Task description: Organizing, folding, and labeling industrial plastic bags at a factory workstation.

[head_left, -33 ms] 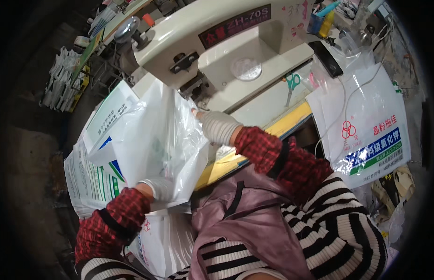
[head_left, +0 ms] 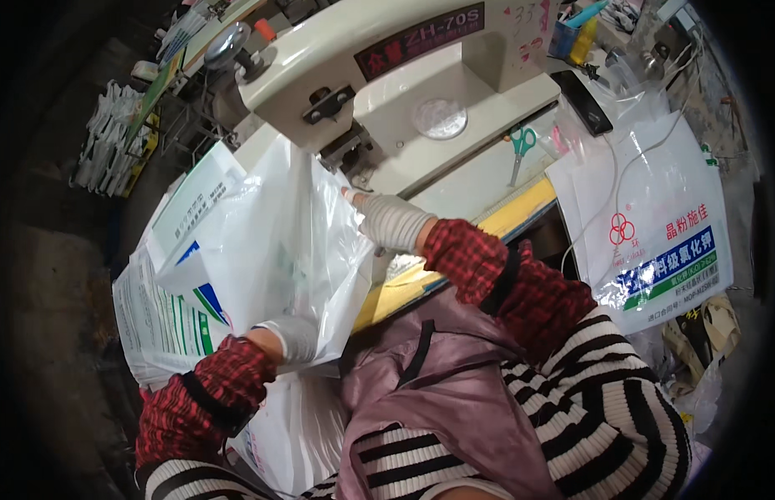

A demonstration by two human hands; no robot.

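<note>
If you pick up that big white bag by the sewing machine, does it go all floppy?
Probably floppy: the white bag creases and sags between the left hand and right hand. It looks empty and flat, so likely light for its size. Its glossy surface suggests it may slide easily over the table edge.

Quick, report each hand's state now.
Left hand: gloved, closed on the lower edge of the white plastic sack.
Right hand: gloved, pressing the sack near the cream sewing machine; grip cannot be told.

The pale tabletop (head_left: 479, 179) with a yellow front edge carries a cream machine (head_left: 387, 75). Green-handled scissors (head_left: 521, 148) and a black phone (head_left: 583, 102) lie on it. A white bag (head_left: 262, 242) lies over its left end.
</note>
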